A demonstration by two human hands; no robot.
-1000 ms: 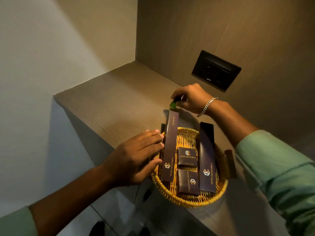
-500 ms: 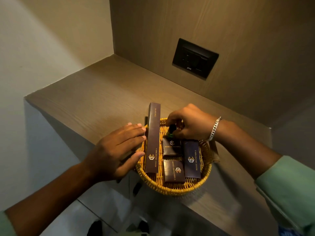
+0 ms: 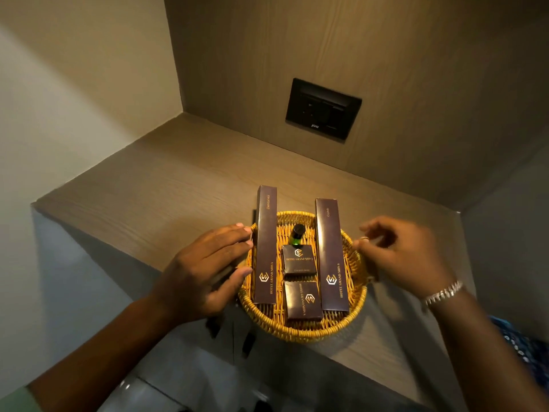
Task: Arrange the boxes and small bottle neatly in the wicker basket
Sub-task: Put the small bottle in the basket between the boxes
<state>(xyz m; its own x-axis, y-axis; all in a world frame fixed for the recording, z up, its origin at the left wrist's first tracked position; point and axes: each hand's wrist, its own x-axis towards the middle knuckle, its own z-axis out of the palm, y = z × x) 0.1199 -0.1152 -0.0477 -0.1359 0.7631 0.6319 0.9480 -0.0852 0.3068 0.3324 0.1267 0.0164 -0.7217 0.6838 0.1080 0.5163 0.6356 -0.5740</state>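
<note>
A round wicker basket [image 3: 300, 333] sits on the wooden shelf. Inside lie a long dark box marked Dental Kit [image 3: 266, 248] on the left and a long box marked Comb [image 3: 331, 257] on the right, both poking over the far rim. Between them lie two small dark boxes, the far one [image 3: 298, 259] and the near one [image 3: 303, 300]. A small green bottle with a black cap [image 3: 296, 234] lies just behind the far small box. My left hand [image 3: 205, 272] rests flat against the basket's left rim. My right hand [image 3: 401, 254] hovers by the right rim, fingers loosely curled, holding nothing.
A black switch plate [image 3: 323, 110] is set in the wood panel wall behind the shelf [image 3: 178, 179]. The shelf ends in a front edge at the left, with floor below. Walls close in at left and right.
My right hand set the green bottle into the basket behind the small boxes, let go, and drew back to the right rim. My left hand stayed on the left rim.
</note>
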